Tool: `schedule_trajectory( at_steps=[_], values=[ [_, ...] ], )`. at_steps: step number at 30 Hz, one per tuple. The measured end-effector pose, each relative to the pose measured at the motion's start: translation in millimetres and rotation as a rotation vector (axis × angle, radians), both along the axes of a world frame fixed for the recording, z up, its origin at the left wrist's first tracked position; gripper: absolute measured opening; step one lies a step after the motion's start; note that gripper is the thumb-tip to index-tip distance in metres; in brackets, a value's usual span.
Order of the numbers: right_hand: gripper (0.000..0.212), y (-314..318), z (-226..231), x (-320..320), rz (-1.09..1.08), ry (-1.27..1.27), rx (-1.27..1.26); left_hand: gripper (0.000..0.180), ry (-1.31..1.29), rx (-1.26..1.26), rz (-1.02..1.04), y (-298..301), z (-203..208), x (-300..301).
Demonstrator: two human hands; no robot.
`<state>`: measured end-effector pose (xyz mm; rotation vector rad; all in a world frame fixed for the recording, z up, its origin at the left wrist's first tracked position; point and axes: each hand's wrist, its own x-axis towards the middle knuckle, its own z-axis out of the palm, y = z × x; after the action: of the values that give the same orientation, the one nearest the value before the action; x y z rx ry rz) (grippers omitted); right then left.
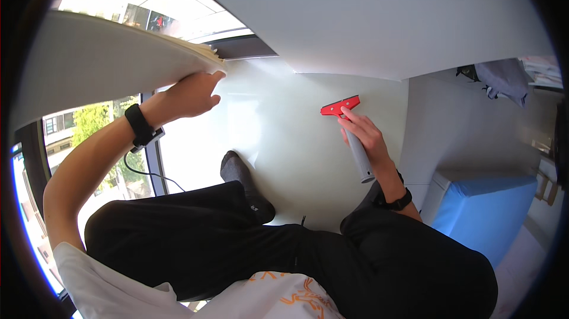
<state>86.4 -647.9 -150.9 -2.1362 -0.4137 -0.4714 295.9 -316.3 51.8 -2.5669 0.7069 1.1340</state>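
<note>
My right hand [367, 135] is closed round the grey handle of a scraper [341, 107] with a red head. One finger lies along the red head, which points away from me over the pale floor. At the upper left, my left hand [192, 93] reaches to the edge of a white panel [106, 61], its index finger touching that edge. Its thumb stands apart, and the other fingers are mostly hidden. Rough, yellowish material shows along the panel's far edge.
A large white surface [403, 16] spans the far side. Windows [101, 123] line the left. My socked foot [240, 176] rests on the pale floor [290, 135], and a thin cable [148, 174] hangs from my left wrist. A blue block-shaped thing [483, 212] stands right; a grey bag [501, 79] lies farther back.
</note>
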Motion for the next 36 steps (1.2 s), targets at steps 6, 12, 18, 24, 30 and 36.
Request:
schedule_trajectory(
  at_steps=[6, 12, 18, 24, 30, 36],
  values=[
    [0.036, -0.3, 22.2, 5.8, 0.083, 0.033, -0.039, 0.036, 0.070, -0.392, 0.114, 40.3, 4.1, -20.5],
    [0.035, 24.5, 59.4, 47.9, 0.236, -0.013, -0.062, 0.038, -0.273, -0.283, 0.422, 170.6, -35.0, -161.1],
    [0.033, 29.1, 79.4, 67.2, 0.394, 0.060, -0.167, 0.038, -0.741, -0.199, 0.675, 255.3, -184.1, -360.6],
    [0.031, 46.4, 79.3, 70.6, 0.427, 0.088, -0.258, 0.039, -0.899, -0.188, 0.589, 279.3, -244.8, -442.1],
    [0.029, 41.4, 96.9, 65.2, 0.464, 0.171, -0.323, 0.040, -0.966, -0.201, 0.531, 282.3, -280.3, -455.2],
    [0.027, 77.7, 103.0, 72.1, 0.481, 0.117, -0.514, 0.040, -1.004, -0.142, 0.504, 273.0, -290.9, -476.9]
  ],
)
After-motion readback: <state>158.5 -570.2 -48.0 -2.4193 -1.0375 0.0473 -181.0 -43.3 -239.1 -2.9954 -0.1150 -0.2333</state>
